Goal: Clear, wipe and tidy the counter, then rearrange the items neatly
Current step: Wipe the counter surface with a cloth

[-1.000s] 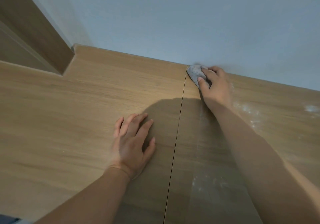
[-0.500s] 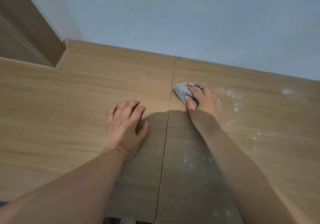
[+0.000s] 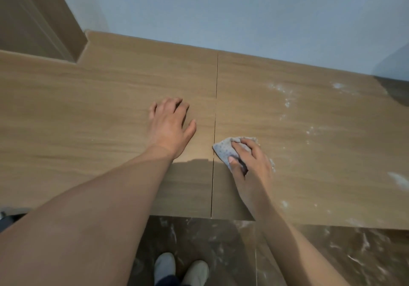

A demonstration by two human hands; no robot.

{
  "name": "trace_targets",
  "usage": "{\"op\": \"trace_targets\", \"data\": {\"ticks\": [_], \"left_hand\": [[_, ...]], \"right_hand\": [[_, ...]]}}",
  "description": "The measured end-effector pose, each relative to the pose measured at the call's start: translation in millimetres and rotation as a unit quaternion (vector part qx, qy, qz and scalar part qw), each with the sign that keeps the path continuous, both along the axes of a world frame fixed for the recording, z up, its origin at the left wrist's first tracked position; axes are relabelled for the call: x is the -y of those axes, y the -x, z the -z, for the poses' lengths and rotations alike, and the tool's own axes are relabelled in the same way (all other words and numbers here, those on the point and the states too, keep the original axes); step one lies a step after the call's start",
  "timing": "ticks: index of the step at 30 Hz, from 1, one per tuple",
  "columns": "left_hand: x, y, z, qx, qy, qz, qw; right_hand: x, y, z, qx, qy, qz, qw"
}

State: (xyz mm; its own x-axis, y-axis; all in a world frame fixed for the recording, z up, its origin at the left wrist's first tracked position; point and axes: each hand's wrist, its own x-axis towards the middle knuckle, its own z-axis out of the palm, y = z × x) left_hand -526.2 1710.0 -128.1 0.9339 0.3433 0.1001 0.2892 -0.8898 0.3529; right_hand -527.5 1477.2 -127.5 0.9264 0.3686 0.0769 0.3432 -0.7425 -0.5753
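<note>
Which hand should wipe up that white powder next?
The right hand. It already holds the cloth, and the white powder lies on its side of the counter. The left hand rests flat and empty.

We counted one wooden counter (image 3: pixel 110 113), made of two panels that met at one dark seam (image 3: pixel 215 113). We saw two hands on it: one left hand (image 3: pixel 169 124) lying flat with five fingers showing, and one right hand (image 3: pixel 251 162) pressed on one grey cloth (image 3: pixel 224 149). White dust (image 3: pixel 285 100) lay in several patches on the right panel; we could not number them exactly. Below the counter's edge we counted two pale slippers (image 3: pixel 180 268) on one dark marbled floor (image 3: pixel 365 252).
</note>
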Motion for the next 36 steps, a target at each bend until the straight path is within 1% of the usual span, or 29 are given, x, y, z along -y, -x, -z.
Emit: {"op": "trace_targets", "data": {"ticks": [3,7,9,16,20,23,27,31,36], "left_hand": [[0.1,3.1,-2.8,0.002,0.019,0.004,1.0],[5.7,24.1,-11.3,0.057,0.089,0.007,0.994],[11.2,40.0,-18.2,0.065,0.108,0.017,0.992],[30.2,103.2,-31.2,0.008,0.139,0.04,0.989],[36.8,131.3,-32.9,-0.024,0.147,0.047,0.988],[36.0,144.8,-34.3,-0.045,0.148,0.045,0.987],[32.3,149.5,-37.2,-0.072,0.144,0.029,0.986],[39.7,142.3,-42.9,-0.073,0.128,0.034,0.988],[55.1,119.9,-48.0,-0.065,0.123,0.037,0.99]], "right_hand": [[6.2,28.8,-3.2,-0.014,-0.005,0.011,1.0],[13.5,61.2,-5.3,-0.016,0.001,0.013,1.0],[16.5,74.4,-6.3,-0.023,0.004,0.016,1.0],[25.0,120.3,-18.2,-0.042,0.019,0.028,0.999],[29.0,139.0,-30.6,-0.085,0.015,0.035,0.996],[33.9,144.0,-37.9,-0.102,0.016,0.039,0.994],[37.3,141.9,-48.2,-0.076,-0.002,0.056,0.996],[41.9,123.0,-56.6,-0.042,-0.018,0.067,0.997],[47.0,92.8,-68.5,-0.042,-0.078,0.083,0.993]]}}
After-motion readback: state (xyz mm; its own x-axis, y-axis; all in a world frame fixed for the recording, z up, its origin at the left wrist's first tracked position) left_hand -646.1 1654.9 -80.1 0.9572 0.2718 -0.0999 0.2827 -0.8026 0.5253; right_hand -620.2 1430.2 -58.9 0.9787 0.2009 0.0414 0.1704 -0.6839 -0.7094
